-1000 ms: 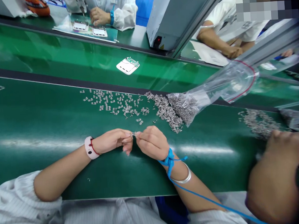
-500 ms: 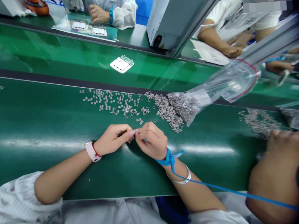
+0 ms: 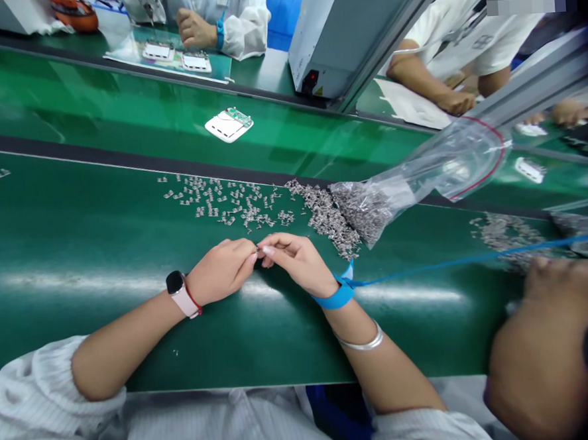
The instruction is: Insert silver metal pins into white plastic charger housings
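My left hand and my right hand meet fingertip to fingertip over the green table. Both are closed in a pinch around something too small to make out. Just beyond them lie scattered small metal pieces, and a denser heap of the same pieces sits to the right. A clear plastic bag full of such pieces rests against that heap, its open end pointing up and right.
A white device with a green board lies on the strip behind the table. A person's head and shoulder are close at the right, near another pile of pieces. Other people's hands work across the line. A blue cord runs right from my wrist.
My right hand has turned over at the wrist, and its blue cord has swung up. My left hand has rotated, showing its watch face. The white device has shifted left, and two small pieces near my fingertips no longer show.
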### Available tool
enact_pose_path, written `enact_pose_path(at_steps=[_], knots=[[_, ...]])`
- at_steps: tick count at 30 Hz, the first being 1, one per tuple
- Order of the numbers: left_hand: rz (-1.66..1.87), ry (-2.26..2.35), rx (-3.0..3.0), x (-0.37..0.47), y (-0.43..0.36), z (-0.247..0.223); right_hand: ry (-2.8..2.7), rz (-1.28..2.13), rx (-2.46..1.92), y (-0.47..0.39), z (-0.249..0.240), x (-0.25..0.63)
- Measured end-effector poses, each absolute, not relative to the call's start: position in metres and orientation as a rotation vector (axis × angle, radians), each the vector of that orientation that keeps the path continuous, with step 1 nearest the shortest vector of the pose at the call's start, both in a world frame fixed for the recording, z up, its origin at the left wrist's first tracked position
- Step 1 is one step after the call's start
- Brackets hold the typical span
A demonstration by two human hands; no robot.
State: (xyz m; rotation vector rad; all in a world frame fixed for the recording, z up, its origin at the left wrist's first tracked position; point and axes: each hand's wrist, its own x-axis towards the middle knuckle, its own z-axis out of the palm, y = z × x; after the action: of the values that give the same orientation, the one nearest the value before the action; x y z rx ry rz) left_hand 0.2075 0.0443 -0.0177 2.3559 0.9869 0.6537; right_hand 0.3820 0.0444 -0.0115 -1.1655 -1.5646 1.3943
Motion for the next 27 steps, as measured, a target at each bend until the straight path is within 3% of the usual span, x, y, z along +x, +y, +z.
enact_pose_path(at_steps=[5,14,19,27], knots=[[0.568,1.044,2.756,0.209,0.043,-0.022,-1.486,1.592,-1.253,0.045,-0.009,0.382],[0.505,1.051,2.831,0.209,0.041,-0.026,-1.746,1.257,-1.391,0.037,-0.011,0.379],[0.551,1.016,2.327,0.208,0.044,-0.021,-1.802,0.978,-1.339,0.034,-0.009,0.376],[0.528,0.665,1.252,0.208,0.048,-0.014,-2.079,0.077,-0.852,0.028,-0.015,0.383]])
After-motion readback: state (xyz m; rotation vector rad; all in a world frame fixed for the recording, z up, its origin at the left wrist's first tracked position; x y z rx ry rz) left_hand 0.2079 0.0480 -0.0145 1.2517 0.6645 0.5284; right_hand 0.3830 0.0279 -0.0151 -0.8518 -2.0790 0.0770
